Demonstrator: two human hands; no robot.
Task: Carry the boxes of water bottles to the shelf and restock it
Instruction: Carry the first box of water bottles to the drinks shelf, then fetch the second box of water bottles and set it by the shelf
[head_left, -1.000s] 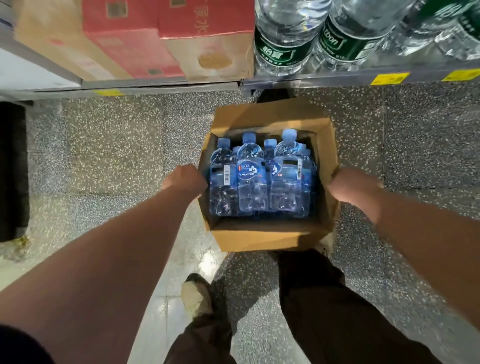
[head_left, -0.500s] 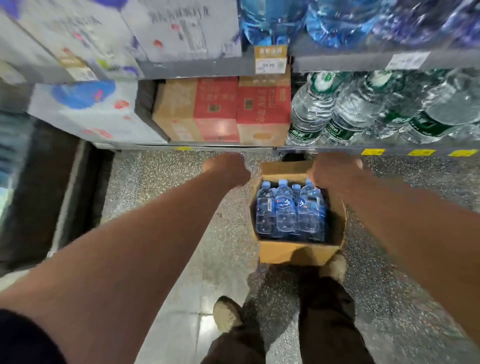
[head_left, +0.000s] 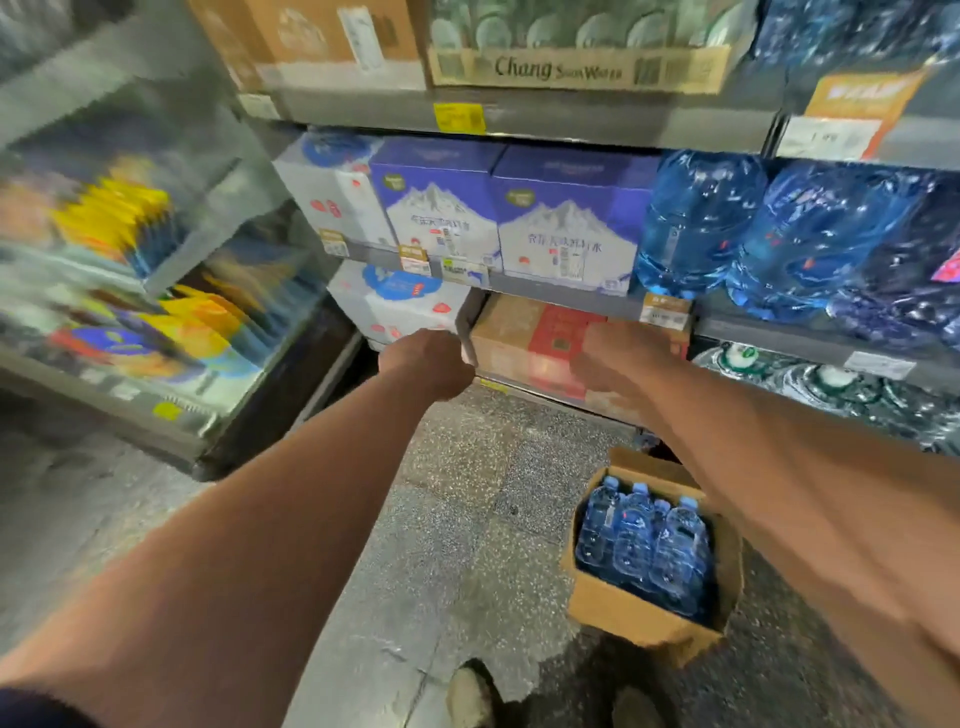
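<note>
Box (head_left: 623, 616) on floor (head_left: 457, 499), open top up; bottles (head_left: 636, 540) upright, caps seemingly up.

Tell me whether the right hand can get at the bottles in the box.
Probably yes. The box stands open on the floor, nothing covers the bottles, and the right hand, up near the shelf above it, looks empty; it only needs to drop.

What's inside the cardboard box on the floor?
Small water bottles with blue caps stand upright in the cardboard box, packed together. Four caps show; the box walls hide their bases and any bottles behind.
</note>
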